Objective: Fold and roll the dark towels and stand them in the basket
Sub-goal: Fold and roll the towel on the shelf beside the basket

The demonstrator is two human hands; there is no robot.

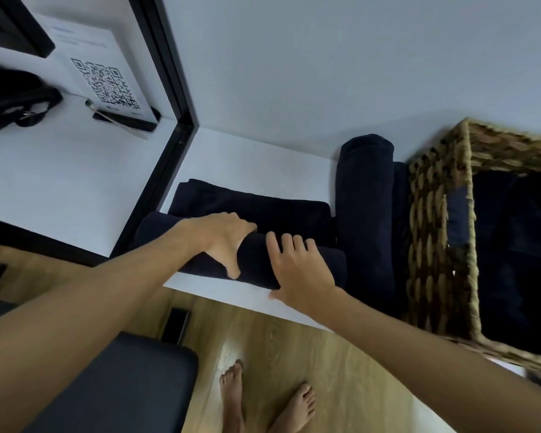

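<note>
On the white tabletop, a dark towel was found partly rolled, the roll lying at the near edge with the unrolled flat portion beyond it. The left hand was curled over the roll, thumb underneath, gripping it. The right hand was laid upon the roll with fingers nearly straight, pressing rather than clasping. A finished rolled towel was noted just beside the woven basket, whose interior showed dark contents that could not be identified. It is judged that even pressure from both hands should be maintained, so that the roll is kept tight and its ends square.
</note>
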